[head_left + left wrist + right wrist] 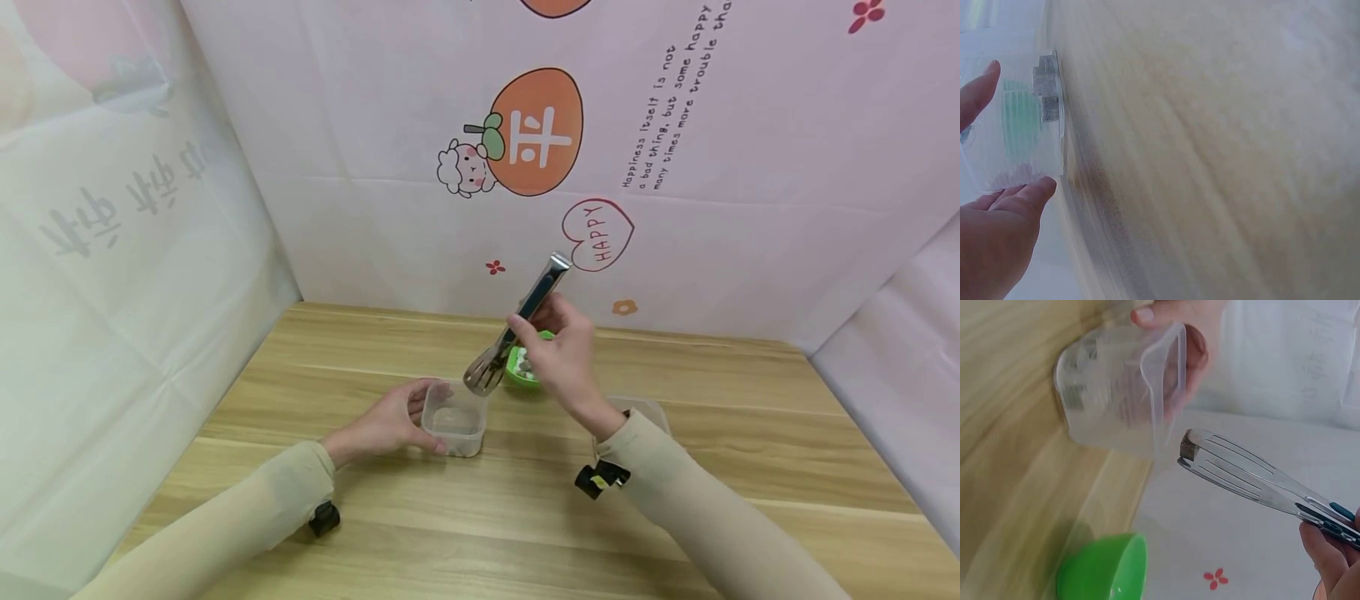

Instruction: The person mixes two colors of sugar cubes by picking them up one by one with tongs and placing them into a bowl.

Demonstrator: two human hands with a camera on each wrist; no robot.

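Note:
My left hand (386, 421) holds a clear plastic container (467, 447) upright on the wooden table, thumb on the near side and fingers round the far side. Through its wall, several small grey cubes (1047, 84) show at the bottom in the left wrist view. My right hand (561, 354) grips metal tongs (538, 293) with dark handle grips, slanting down to the left. Pinched between the tong tips is a small brownish cube (1189, 447), just beyond the container's rim. Behind the tongs, a green bowl (517, 380) with white and grey pieces is partly hidden.
A second clear container (649, 408) stands to the right, mostly covered by my right wrist and sleeve. The wooden table (480, 525) meets a printed white cloth (375, 225) at the back, with more cloth on both sides.

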